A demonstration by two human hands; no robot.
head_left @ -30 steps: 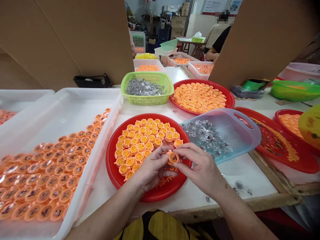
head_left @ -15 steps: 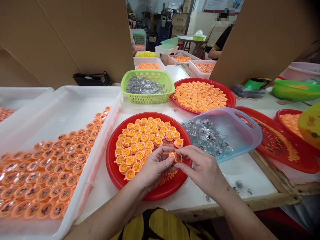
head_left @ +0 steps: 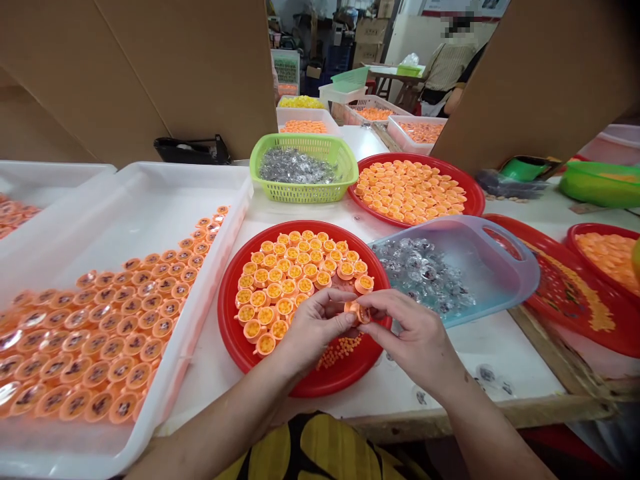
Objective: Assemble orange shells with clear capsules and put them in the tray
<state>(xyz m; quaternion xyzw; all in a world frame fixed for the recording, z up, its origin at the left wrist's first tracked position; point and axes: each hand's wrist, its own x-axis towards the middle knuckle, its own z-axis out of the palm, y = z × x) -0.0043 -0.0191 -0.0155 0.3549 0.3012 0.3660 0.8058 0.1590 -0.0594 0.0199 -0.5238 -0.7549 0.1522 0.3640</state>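
Note:
Both hands meet over the near right part of a red round tray (head_left: 235, 333). My left hand (head_left: 313, 330) and my right hand (head_left: 413, 333) pinch one small orange cup (head_left: 357, 311) between their fingertips. Rows of orange cups filled with yellow beads (head_left: 295, 277) fill the tray's far half, and loose yellow beads (head_left: 337, 350) lie under the hands. A pale blue scoop tray (head_left: 505, 267) with clear plastic lids (head_left: 420, 270) sits just right of the hands.
A large white bin (head_left: 150, 200) at left holds rows of capped orange cups (head_left: 115, 320). Behind stand a green basket (head_left: 305, 193) of clear lids and a second red tray (head_left: 470, 193) of cups. Cardboard panels (head_left: 150, 73) rise at back. Another person (head_left: 450, 63) sits far behind.
The hands have kept the orange cup between them, turning it slightly. The view has shifted a little to the left; nothing else on the table moved.

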